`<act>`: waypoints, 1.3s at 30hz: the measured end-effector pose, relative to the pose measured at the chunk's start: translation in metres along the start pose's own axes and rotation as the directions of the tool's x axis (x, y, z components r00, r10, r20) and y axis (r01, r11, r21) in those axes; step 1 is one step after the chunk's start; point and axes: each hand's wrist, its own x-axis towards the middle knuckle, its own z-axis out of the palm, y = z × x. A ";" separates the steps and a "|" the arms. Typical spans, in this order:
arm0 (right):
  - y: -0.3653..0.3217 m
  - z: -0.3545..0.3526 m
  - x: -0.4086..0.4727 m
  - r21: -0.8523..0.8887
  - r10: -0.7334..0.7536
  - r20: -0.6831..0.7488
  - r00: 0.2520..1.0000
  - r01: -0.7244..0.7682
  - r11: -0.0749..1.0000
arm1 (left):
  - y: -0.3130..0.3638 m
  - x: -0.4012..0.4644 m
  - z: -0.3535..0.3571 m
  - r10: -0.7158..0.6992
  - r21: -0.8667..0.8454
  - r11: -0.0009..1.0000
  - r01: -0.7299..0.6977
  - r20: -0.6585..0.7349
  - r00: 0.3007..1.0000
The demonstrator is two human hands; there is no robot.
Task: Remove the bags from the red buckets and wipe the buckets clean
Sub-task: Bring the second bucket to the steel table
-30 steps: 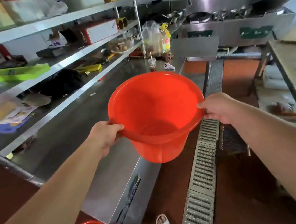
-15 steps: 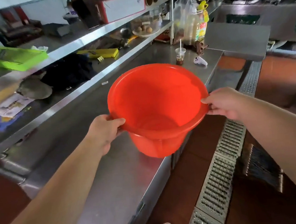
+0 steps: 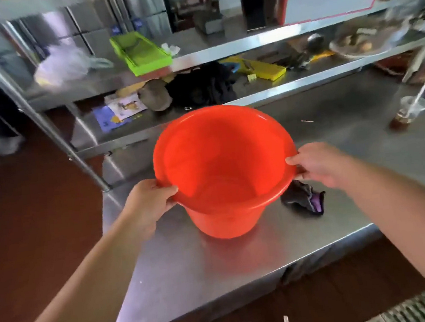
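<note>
Red bucket (image 3: 226, 169): upright, empty, base at the steel counter (image 3: 244, 270) surface, contact we cannot confirm | left hand (image 3: 149, 203): we grip the bucket's left rim | right hand (image 3: 319, 164): we pinch its right rim | dark crumpled cloth (image 3: 304, 199): on counter, just right of bucket.

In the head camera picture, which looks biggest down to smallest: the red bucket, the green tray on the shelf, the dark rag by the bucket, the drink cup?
1. red bucket
2. green tray, though it sits farther back
3. dark rag and drink cup: they look too alike to rank
</note>
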 end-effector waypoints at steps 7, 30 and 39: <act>-0.004 0.033 0.051 -0.125 -0.021 0.180 0.983 0.044 0.991 | -0.021 -0.033 -0.012 -0.061 -0.032 0.998 0.055 -0.229 0.972; 0.051 0.049 0.103 0.053 0.072 0.185 0.980 -0.083 0.995 | -0.071 -0.011 -0.051 0.062 0.496 0.864 0.091 -0.284 0.957; 0.179 -0.042 0.188 -0.850 -0.057 -0.023 0.998 0.011 0.527 | -0.045 -0.031 0.016 0.303 0.760 0.299 -0.577 0.497 0.813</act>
